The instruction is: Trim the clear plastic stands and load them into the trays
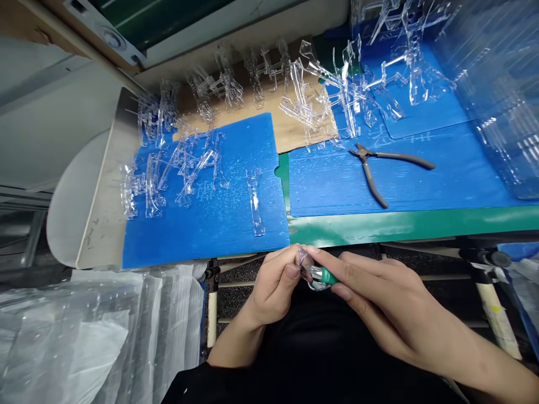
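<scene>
My left hand [278,286] pinches a small clear plastic piece [302,259] just beyond the front edge of the table, above my lap. My right hand [374,292] is closed around a tool with a green handle [327,276]. The tool's metal end meets the clear piece between my two hands; its tip is partly hidden by the plastic and my fingers. On the blue sheet [202,230] in front of my left hand lies a single long clear part [255,205]. Grey-handled cutting pliers [373,163] lie spread on the right blue sheet.
Clear plastic parts on sprues [185,163] cover the left sheet's back; more [345,95] lie across the cardboard [256,120] and right side. A clear plastic container [505,101] stands right. Bagged sheets [84,336] lie lower left. The green table edge [404,227] borders my hands.
</scene>
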Tool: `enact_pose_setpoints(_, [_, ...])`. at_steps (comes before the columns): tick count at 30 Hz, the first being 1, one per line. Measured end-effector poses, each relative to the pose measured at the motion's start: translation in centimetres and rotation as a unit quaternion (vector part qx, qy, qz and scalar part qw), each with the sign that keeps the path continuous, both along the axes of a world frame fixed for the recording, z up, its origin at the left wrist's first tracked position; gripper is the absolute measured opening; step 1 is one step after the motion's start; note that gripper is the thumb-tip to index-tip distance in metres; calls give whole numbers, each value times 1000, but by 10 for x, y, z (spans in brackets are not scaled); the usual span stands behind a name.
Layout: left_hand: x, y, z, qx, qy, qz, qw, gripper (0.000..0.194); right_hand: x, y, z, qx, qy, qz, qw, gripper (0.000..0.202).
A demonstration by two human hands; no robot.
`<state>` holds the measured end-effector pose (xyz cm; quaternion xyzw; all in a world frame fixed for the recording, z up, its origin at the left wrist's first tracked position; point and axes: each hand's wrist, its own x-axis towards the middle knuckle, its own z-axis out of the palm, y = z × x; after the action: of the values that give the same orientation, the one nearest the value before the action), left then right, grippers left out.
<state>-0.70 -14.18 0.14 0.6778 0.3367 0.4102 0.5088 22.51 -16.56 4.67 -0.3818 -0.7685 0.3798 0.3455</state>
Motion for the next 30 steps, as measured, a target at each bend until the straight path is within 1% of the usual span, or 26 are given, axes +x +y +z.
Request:
enact_pose_setpoints(5, [1, 0, -2, -7, -22, 7, 1000, 42, -5, -4, -3, -11, 29, -11, 999, 63])
enact_pose_setpoints(11, [1, 1, -6, -19, -7, 7, 1000, 45, -11, -8, -11, 3, 24, -62, 998, 62])
enact_pose_setpoints(14, [1, 0, -5, -20, -24, 3, 1000, 44, -12, -6, -15, -1, 25, -88, 996, 58])
enact_pose_setpoints(17, [2, -3, -6, -18, -55, -6, 998, 42, -11, -1, -18, -25, 25, -133, 991, 49])
enact_pose_setpoints(20, [6, -4, -8, -43, -83, -10, 996, 41, -10, 2, -21, -72, 40, -161, 984, 44])
enact_pose_setpoints(22, [11, -1, -6, -56, -136, 3, 989, 43, -10, 3, -23, -100, 65, -186, 975, 40])
enact_pose_setpoints(24, [15, 5, -1, -67, -235, 41, 969, 42, -12, 4, -27, -121, 99, -219, 963, 36])
enact_pose_setpoints(26, [18, 13, 8, -83, -342, 104, 930, 36, -16, 4, -33, -144, 141, -242, 949, 36])
enact_pose_setpoints(28, [16, 19, 15, -92, -415, 165, 890, 26, -22, 5, -37, -173, 184, -235, 938, 37])
enact_pose_setpoints(30, [14, 22, 19, -91, -452, 212, 861, 20, -30, 5, -41, -196, 208, -213, 934, 32])
